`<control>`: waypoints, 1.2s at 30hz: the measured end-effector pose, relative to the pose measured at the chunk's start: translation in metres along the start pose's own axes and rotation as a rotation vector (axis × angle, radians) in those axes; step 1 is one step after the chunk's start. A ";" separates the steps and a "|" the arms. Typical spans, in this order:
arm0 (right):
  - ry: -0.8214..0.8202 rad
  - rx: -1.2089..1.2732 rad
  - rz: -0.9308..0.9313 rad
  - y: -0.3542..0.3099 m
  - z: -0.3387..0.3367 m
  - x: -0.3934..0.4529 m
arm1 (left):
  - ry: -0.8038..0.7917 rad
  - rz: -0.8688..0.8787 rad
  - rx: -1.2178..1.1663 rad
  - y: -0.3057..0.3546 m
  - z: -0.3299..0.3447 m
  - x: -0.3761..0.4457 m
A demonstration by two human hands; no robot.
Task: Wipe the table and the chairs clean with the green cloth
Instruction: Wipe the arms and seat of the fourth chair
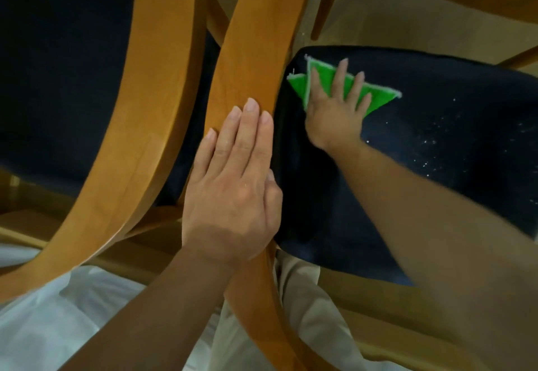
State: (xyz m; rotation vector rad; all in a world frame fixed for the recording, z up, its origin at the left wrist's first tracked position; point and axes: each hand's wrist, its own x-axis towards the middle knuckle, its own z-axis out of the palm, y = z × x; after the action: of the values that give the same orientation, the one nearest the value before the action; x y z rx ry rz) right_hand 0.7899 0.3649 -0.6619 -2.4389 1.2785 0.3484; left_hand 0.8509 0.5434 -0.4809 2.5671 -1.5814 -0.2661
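Dark crumb-speckled chair seat (436,143): folded green cloth (346,86) is pressed flat by spread right hand (334,114); curved orange wooden backrest (256,59) is touched by flat left hand (233,184), fingers together.

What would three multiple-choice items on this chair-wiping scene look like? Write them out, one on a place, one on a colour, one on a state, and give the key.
1. Where does the green cloth lie?
A. On the wooden chair back
B. On the dark chair seat
C. On the floor

2. What colour are the specks on the seat to the right of the cloth?
A. White
B. Red
C. Green

3. How does the left hand lie?
A. Curled round the cloth
B. Fingers straight, resting on the wooden chair back
C. Hanging free

Key: 1 B, the right hand presses the cloth flat on the seat; 2 A, pale flecks dot the dark fabric; 3 B, its fingers lie straight along the wood.
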 end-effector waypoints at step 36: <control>-0.002 -0.121 -0.195 0.077 0.007 -0.070 | 0.018 0.013 -0.011 -0.004 -0.001 -0.001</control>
State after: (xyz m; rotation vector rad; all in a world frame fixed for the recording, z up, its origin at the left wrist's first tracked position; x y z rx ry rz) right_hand 0.6873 0.3793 -0.6577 -2.6365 1.0347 0.3843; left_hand 0.8539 0.5458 -0.4807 2.5433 -1.5854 -0.2495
